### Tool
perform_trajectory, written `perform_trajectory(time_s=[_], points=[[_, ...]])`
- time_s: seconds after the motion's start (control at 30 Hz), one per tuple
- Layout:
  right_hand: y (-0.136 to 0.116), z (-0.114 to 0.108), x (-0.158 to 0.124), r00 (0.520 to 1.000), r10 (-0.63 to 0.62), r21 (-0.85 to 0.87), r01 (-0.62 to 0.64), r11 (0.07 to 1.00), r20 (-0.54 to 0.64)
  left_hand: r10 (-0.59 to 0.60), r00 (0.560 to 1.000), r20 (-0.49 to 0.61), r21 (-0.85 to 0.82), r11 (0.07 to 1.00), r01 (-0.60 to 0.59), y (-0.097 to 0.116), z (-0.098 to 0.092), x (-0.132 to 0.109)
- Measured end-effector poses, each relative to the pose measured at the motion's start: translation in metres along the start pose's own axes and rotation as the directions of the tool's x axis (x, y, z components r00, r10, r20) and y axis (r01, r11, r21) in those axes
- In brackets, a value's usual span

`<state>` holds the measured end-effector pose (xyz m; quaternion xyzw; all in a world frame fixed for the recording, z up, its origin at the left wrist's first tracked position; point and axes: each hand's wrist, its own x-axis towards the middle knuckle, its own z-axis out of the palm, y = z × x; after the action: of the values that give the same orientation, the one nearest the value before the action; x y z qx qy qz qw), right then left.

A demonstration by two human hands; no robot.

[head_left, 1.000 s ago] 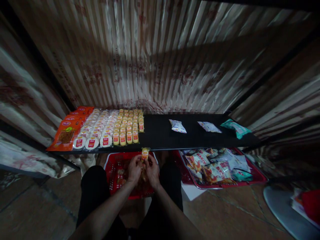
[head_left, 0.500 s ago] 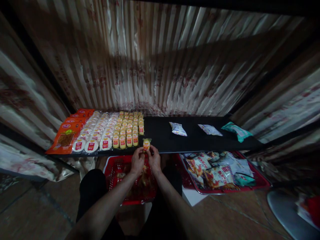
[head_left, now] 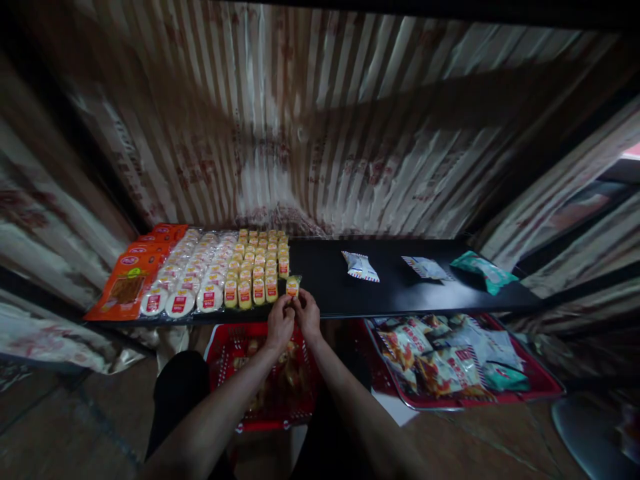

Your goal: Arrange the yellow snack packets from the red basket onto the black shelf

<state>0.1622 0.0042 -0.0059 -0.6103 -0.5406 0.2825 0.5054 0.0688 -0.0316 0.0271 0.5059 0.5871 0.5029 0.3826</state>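
Observation:
Between the fingertips of my left hand (head_left: pixel 281 321) and my right hand (head_left: pixel 307 315) is a small wrapped yellow cake (head_left: pixel 293 287) with a red and white label. Both hands are closed on its lower end, at the front edge of the black shelf (head_left: pixel 330 283). Just left of it stand tight rows of the same yellow cakes (head_left: pixel 258 290). Beyond these come rows of round white packaged cakes (head_left: pixel 209 297), then orange snack bags (head_left: pixel 130 277) at the shelf's left end.
Below my hands sits a red basket (head_left: pixel 225 328) with more wrapped pieces. Another red basket (head_left: pixel 543 390) at the right holds several snack bags (head_left: pixel 453 370). Two white packets (head_left: pixel 361 266) and a teal packet (head_left: pixel 485 270) lie on the shelf's right half. Striped plastic sheeting (head_left: pixel 320 120) hangs behind.
The view has shifted slightly, so the shelf and baskets sit a little lower. Both hands still pinch the yellow cake, which is now slightly nearer the rows.

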Motion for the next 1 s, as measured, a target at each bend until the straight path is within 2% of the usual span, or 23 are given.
perform_trajectory(time_s=[0.37,0.73,1.0], points=[[0.002,0.011,0.02,1.0,-0.004,-0.056,0.005,0.998,0.031,-0.043,0.998,0.048,0.144,0.989,0.035,0.007,0.004,0.011],[0.011,0.022,0.038,0.999,0.01,0.013,-0.011,1.0,0.034,-0.047,0.994,0.098,0.159,0.987,0.031,0.014,0.011,0.017],[0.014,0.025,0.047,0.995,-0.062,0.026,0.061,0.998,0.072,-0.06,0.99,0.125,0.118,0.992,0.045,0.019,0.01,0.026]])
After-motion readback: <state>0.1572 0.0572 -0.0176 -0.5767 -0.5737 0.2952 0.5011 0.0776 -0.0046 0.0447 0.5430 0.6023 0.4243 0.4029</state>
